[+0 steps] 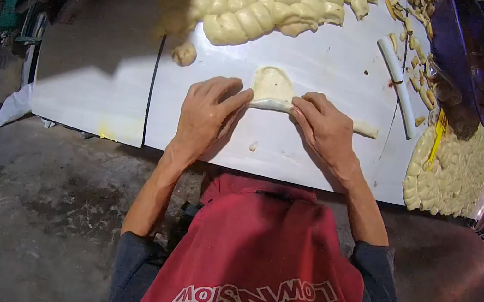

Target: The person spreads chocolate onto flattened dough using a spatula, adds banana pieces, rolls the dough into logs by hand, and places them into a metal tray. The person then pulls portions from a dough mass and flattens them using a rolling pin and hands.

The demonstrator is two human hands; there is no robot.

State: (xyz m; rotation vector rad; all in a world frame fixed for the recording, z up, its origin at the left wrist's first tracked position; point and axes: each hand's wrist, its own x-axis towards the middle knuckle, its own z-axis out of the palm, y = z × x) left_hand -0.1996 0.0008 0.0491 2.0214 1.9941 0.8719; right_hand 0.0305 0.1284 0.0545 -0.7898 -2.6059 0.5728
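A small flattened piece of dough [274,85] lies on the white tabletop, rounded on its far side. Its near edge is folded over into a thin roll. My left hand [211,107] pinches the roll's left end between thumb and fingers. At the right end, my right hand [326,127] grips it the same way. Both hands rest close to the table with fingers curled. A pale stick-shaped piece [366,130] shows beyond my right hand; whether it joins the dough is hidden. A tiny pale scrap [253,146] lies nearer to me.
Many plump dough pieces [261,0] cover the far table, with a brownish lump [184,54] beside them. Rightward lie a white rod [396,87], yellowish-brown strips [418,72], a purple basin [472,55], a yellow tool [438,139] and more dough pieces [448,179]. The table's near edge [251,170] is before me.
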